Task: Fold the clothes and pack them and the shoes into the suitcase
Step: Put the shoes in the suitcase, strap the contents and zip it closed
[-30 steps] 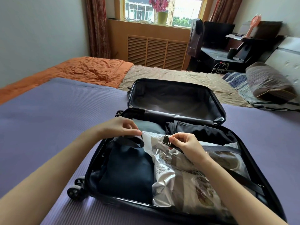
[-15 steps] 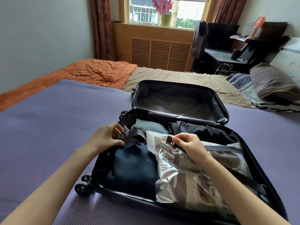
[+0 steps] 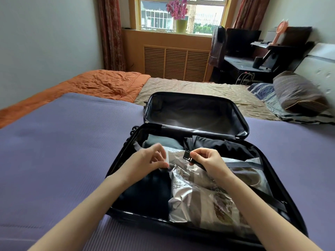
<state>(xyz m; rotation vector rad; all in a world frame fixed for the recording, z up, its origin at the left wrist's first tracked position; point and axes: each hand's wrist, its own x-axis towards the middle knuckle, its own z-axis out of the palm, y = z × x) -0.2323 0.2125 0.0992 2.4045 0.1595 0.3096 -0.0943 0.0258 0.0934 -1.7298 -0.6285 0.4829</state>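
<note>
We see an open black suitcase (image 3: 136, 214) lying flat on a purple ribbed mat (image 3: 63, 142), with its empty lid (image 3: 195, 113) propped up at the far edge. The near half is packed. A dark navy folded garment (image 3: 148, 192) fills the left side, and a crinkled plastic bag (image 3: 199, 200) with patterned contents fills the right. A teal garment (image 3: 163, 142) sits in the far left corner and a black garment (image 3: 223, 147) in the far right. The right hand (image 3: 208, 161) pinches a black buckle (image 3: 186, 155) on a grey strap (image 3: 241, 163) that runs to the right wall. The left hand (image 3: 146, 160) is blurred, its fingers curled above the navy garment. We cannot tell whether it holds anything.
</note>
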